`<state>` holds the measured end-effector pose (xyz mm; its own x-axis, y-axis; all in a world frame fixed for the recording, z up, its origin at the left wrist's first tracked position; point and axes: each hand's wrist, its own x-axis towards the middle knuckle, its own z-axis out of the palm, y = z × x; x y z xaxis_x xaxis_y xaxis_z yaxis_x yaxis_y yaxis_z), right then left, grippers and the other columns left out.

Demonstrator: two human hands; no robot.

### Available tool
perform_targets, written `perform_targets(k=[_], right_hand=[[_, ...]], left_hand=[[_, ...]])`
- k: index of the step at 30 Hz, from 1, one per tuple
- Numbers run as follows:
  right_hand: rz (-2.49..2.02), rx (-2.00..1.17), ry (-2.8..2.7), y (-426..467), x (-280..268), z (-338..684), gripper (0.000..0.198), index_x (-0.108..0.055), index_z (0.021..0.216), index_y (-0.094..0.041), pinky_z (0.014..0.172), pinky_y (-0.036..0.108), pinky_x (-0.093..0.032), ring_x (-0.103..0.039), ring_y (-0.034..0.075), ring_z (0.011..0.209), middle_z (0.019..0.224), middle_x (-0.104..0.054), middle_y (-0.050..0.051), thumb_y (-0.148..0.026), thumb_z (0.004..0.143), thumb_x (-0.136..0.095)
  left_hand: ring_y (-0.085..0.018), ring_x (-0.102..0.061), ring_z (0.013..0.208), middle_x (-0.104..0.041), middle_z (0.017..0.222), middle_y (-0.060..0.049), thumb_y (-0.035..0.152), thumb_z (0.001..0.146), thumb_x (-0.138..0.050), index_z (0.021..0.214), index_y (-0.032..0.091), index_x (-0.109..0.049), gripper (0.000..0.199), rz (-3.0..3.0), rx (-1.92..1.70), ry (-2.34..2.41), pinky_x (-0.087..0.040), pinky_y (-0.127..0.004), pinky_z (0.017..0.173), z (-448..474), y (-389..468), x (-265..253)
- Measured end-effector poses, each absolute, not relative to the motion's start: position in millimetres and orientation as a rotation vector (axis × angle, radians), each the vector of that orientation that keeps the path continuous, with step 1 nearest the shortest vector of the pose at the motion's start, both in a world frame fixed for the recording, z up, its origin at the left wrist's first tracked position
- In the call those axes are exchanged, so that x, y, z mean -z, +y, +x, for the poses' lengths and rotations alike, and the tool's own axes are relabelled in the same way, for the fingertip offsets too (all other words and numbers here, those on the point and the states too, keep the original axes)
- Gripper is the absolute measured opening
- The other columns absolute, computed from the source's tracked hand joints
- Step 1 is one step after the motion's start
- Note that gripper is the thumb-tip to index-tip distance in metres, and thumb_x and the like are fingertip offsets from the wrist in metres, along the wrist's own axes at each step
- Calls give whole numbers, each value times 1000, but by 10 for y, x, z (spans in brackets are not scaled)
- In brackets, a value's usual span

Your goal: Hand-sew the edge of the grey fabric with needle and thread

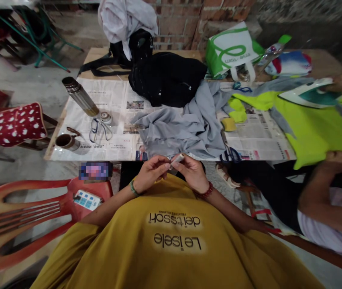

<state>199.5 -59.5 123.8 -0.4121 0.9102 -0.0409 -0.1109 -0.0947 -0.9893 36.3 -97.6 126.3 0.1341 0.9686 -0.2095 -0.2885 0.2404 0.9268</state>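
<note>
My right hand, with a red bead bracelet at its wrist, grips a small whitish cylinder that looks like a thread spool. Close against it, my left hand has thumb and fingers pinched together at the cylinder's lower end. What those fingertips hold is too small to make out. Both hands are at the table's front edge, before my yellow shirt. Just beyond them a crumpled grey cloth lies on the newspaper-covered table. Dark-handled scissors lie at the cloth's right.
A steel thermos, cup and glasses stand or lie at left. Behind are a black bag and a green-white bag. At right, a co-worker's hand holds an iron on a neon garment. A red chair is at left.
</note>
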Motion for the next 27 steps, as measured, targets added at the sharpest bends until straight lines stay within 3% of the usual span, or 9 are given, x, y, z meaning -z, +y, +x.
perform_targets(k=[9,15,22,27], right_hand=[[-1090,-1236,-1711,-600,-1193,2042,20,-64,82,-21,64,25,-41,-48,11,65,71,-58,0,-40,80,-69],[-1033,-1155,-1716,-582,-1238,2043,13,-68,81,-22,66,27,-42,-51,13,68,74,-60,1,-34,78,-70],[-942,-1769,-1240,-591,-1100,2016,29,-67,100,-23,71,27,-49,-58,13,77,85,-63,1,-40,77,-71],[-859,-1934,-1049,-606,-1110,1986,33,-65,104,-23,69,27,-50,-58,12,72,83,-62,0,-35,75,-71]], left_hand=[[-6,-49,55,-62,78,-2,33,72,-76,90,16,-69,26,1138,-1238,1146,-42,-20,52,338,-918,-1349],[-6,-48,52,-57,69,0,31,78,-71,75,16,-70,15,1245,-1263,1171,-40,-20,50,375,-868,-1334],[-5,-41,46,-51,57,4,39,75,-74,69,16,-65,26,962,-1185,1100,-32,-19,44,351,-903,-1372],[-5,-39,44,-48,50,4,41,73,-74,70,15,-64,28,794,-1163,1080,-26,-19,41,332,-924,-1345]])
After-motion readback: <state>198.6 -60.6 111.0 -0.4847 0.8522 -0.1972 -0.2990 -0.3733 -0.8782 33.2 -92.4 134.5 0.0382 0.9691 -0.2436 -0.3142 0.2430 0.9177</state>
